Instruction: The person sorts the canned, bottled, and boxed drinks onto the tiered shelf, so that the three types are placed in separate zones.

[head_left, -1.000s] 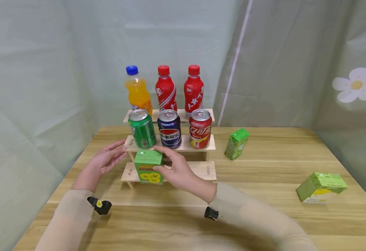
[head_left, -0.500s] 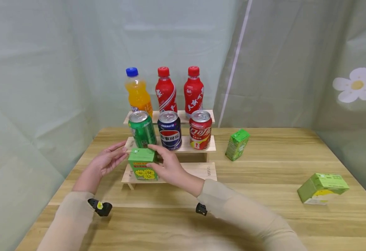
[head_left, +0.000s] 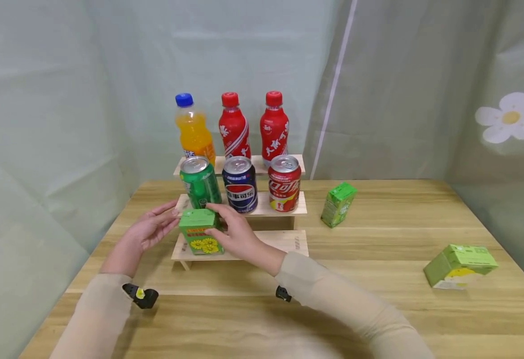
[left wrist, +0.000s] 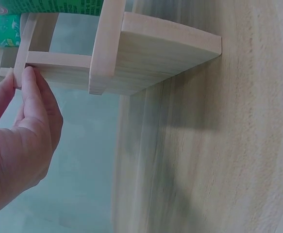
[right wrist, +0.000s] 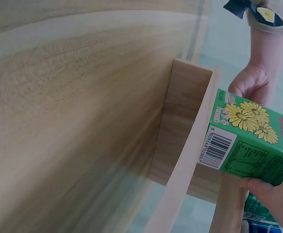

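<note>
My right hand (head_left: 244, 242) grips a green drink carton (head_left: 200, 235) with yellow flowers, thumb on the front and fingers over the far top edge. The carton is upright at the left end of the lowest board of a three-tier wooden shelf (head_left: 284, 243). In the right wrist view, the carton's base (right wrist: 218, 147) meets that board. On the left, my left hand (head_left: 151, 230) pinches the end of the middle board (left wrist: 24, 58) between thumb and fingertips. Just behind the carton stands a green can (head_left: 200, 184) on the middle board.
Beside the green can stand a dark blue can (head_left: 240, 185) and a red can (head_left: 284, 184). The top board bears an orange drink bottle (head_left: 193, 130) and two red bottles (head_left: 234, 127). Two more green cartons, one upright (head_left: 338, 205) and one lying (head_left: 459, 268), are on the table's right side.
My right hand has moved the flowered carton left and slightly back to the lowest board's left end. The left hand keeps its pinch on the middle board.
</note>
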